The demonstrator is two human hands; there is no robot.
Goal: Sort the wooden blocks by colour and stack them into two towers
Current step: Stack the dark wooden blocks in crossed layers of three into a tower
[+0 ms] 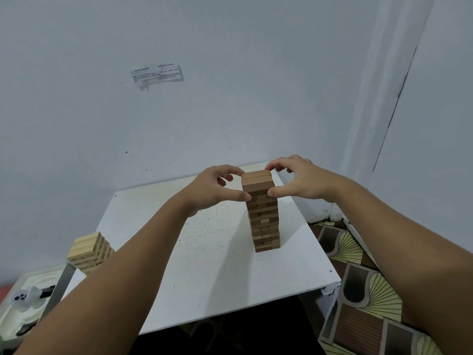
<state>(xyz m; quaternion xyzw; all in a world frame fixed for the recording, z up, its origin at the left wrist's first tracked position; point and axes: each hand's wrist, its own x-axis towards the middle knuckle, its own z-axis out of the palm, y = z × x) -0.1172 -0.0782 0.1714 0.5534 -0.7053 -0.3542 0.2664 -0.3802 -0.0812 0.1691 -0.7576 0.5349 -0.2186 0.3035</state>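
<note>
A white table (204, 265) stood in a corner of pale walls, a paper note (157, 74) taped above, patterned flooring (358, 290) to the right; the left hand (215, 188) and right hand (297, 180) pinched the top of the dark tower (263, 216) between thumbs and curled fingertips; it stood upright, long axis vertical, right of centre; the light tower (89, 249) stood at the table's left edge.

My left forearm hides part of the pale tower (89, 248). The wall note (157, 73) is too small to read. My elbows run off the bottom edge.
</note>
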